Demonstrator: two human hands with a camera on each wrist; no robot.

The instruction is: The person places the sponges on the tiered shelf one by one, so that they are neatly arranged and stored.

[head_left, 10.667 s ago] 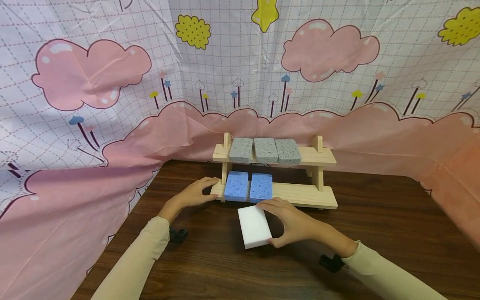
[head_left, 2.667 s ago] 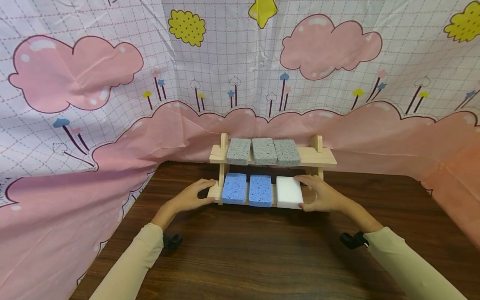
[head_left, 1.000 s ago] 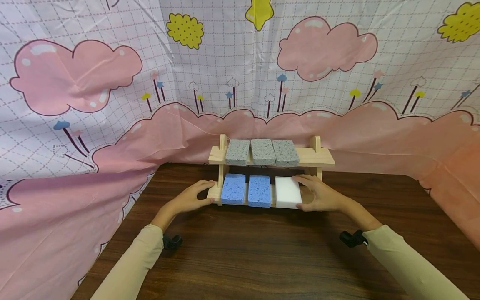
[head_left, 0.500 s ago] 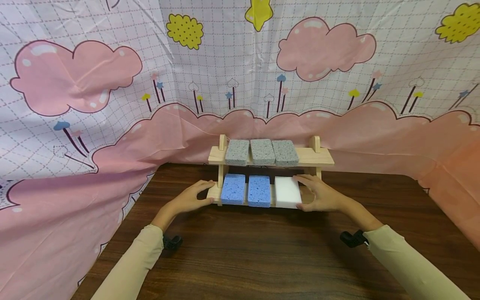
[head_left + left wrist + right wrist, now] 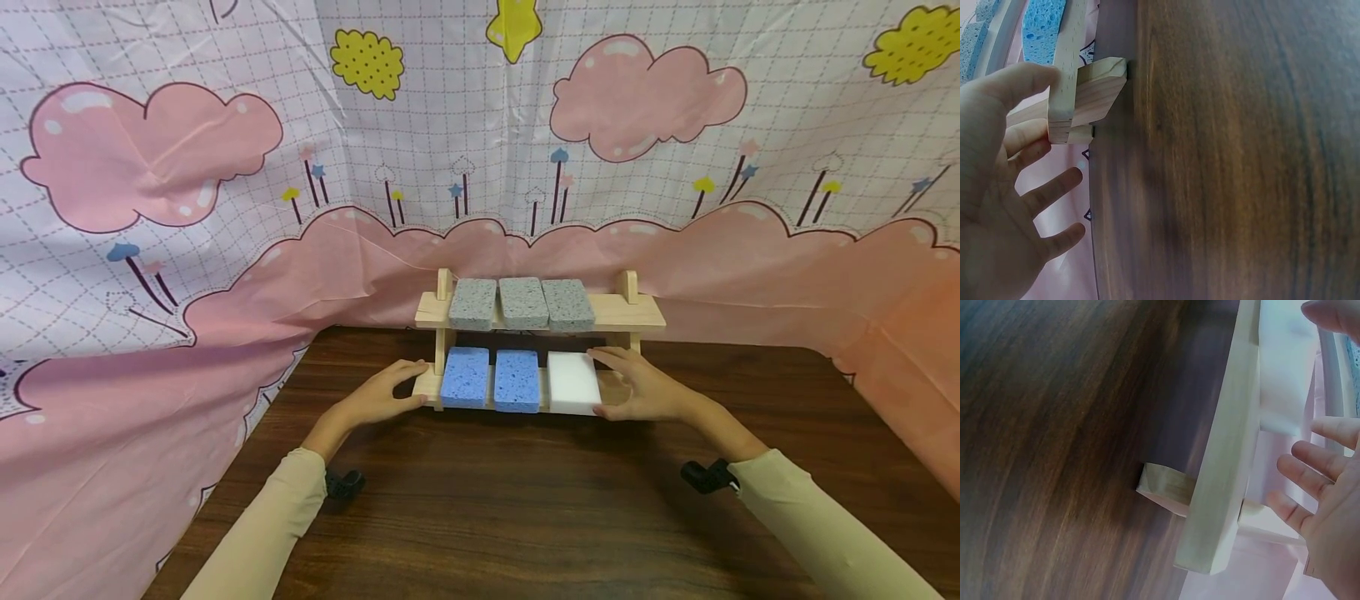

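A white sponge block (image 5: 573, 383) lies on the lower board of a two-tier wooden rack (image 5: 628, 310), at the right of two blue sponges (image 5: 465, 377). My right hand (image 5: 647, 392) grips the white sponge's right end, thumb at the front corner and fingertips at the back corner. In the right wrist view, the other fingers of the right hand (image 5: 1335, 494) are spread beyond the board. My left hand (image 5: 375, 395) pinches the lower board's left end between thumb and fingers. Its last two fingers stick out free in the left wrist view.
Three grey sponges (image 5: 522, 303) lie side by side on the upper board. The rack stands at the back of a dark wooden table (image 5: 495, 508). Behind it hangs a cloth (image 5: 420, 258) printed with clouds. Each wrist wears a black camera mount (image 5: 707, 477).
From 10.7 s to 2.7 s ago, the right hand carried the white sponge from above the table onto the lower board. Both hands have stayed almost still since; the view has shifted slightly.
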